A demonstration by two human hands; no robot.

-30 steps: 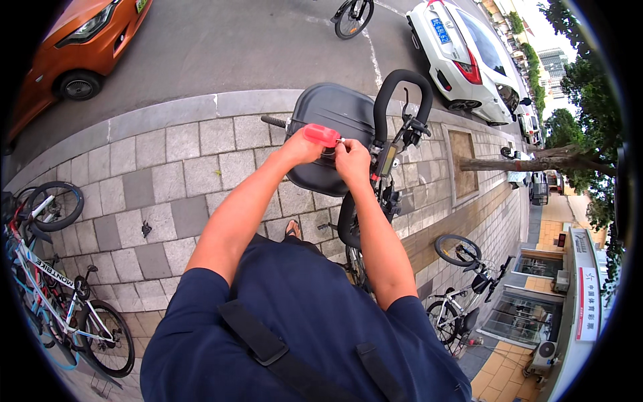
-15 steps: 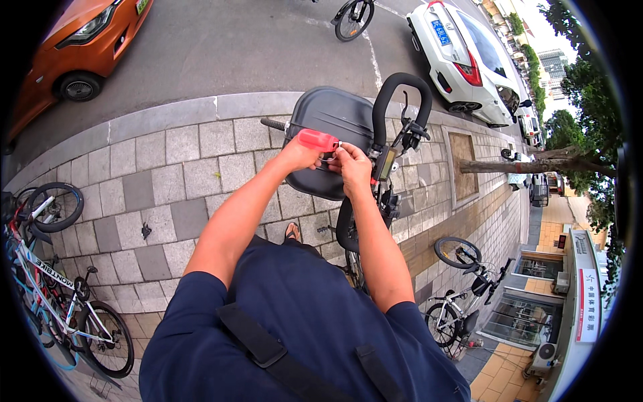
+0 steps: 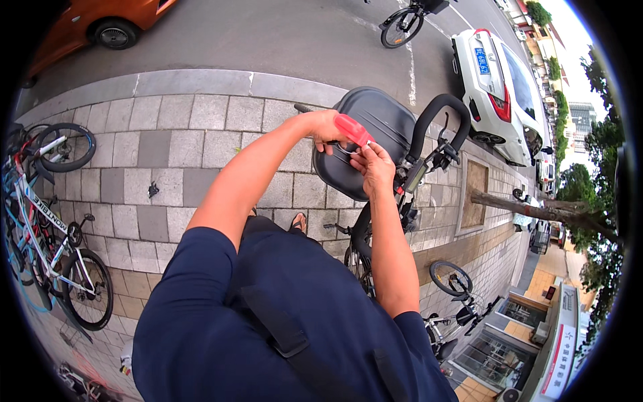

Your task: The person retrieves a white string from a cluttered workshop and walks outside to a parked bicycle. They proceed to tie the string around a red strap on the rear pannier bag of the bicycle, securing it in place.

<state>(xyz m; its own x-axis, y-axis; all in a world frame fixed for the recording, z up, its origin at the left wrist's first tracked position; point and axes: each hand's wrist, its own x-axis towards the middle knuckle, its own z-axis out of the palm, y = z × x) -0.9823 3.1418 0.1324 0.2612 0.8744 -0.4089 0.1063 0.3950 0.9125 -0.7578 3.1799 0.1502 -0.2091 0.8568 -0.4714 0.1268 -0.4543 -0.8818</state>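
My left hand (image 3: 325, 127) is closed around a red, rounded plastic-looking object (image 3: 353, 130); its exact kind does not show. At the lower right end of that object, my right hand (image 3: 376, 167) pinches with thumb and fingers together, and what it grips is too small to name. A thin pale loop shows between the two hands. Both hands are held over the ridged lid of a dark grey box (image 3: 385, 120), which sits beside the black curved handlebar (image 3: 462, 120) of a bike. A small display (image 3: 416, 177) on the handlebar is close to my right hand.
Several bicycles (image 3: 87, 288) stand at the left, and another bicycle (image 3: 452, 278) is at the lower right. Past the kerb (image 3: 194, 82) are an orange car (image 3: 74, 23), a white car (image 3: 499, 80) and a bike (image 3: 402, 27). A tree trunk (image 3: 536, 208) rises at the right.
The view has turned, so hands and box appear further right. The red object tilts more steeply down to the right, and my left hand has shifted to its upper left end.
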